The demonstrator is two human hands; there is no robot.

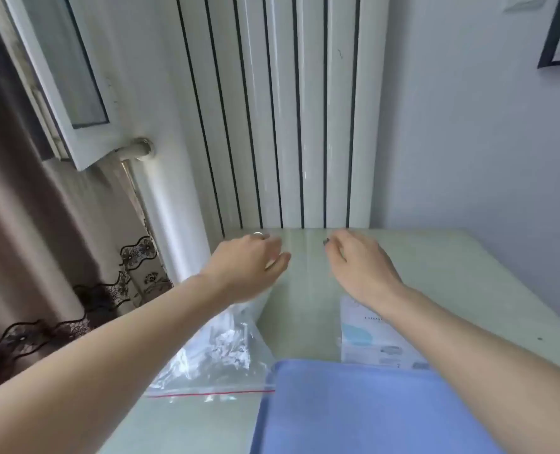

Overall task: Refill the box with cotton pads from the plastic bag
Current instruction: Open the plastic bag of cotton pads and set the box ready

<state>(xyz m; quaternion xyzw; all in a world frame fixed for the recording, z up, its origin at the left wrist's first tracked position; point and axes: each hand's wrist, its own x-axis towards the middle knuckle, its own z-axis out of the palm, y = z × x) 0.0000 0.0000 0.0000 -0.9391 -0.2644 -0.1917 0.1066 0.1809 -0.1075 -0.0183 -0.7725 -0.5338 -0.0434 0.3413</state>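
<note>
Nearest us, a blue cloth (354,411) covers the table's (452,257) near edge; bag (213,358) left, box (367,335) right. Our 2 hands, left hand (249,267) and right hand (360,267), hover loosely curled, holding nothing. Reaching carelessly could knock the bag off the left edge.

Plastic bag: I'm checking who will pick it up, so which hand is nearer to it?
Left. The left hand hovers right above the bag's far end; the right hand is off to its right, above the box.
</note>
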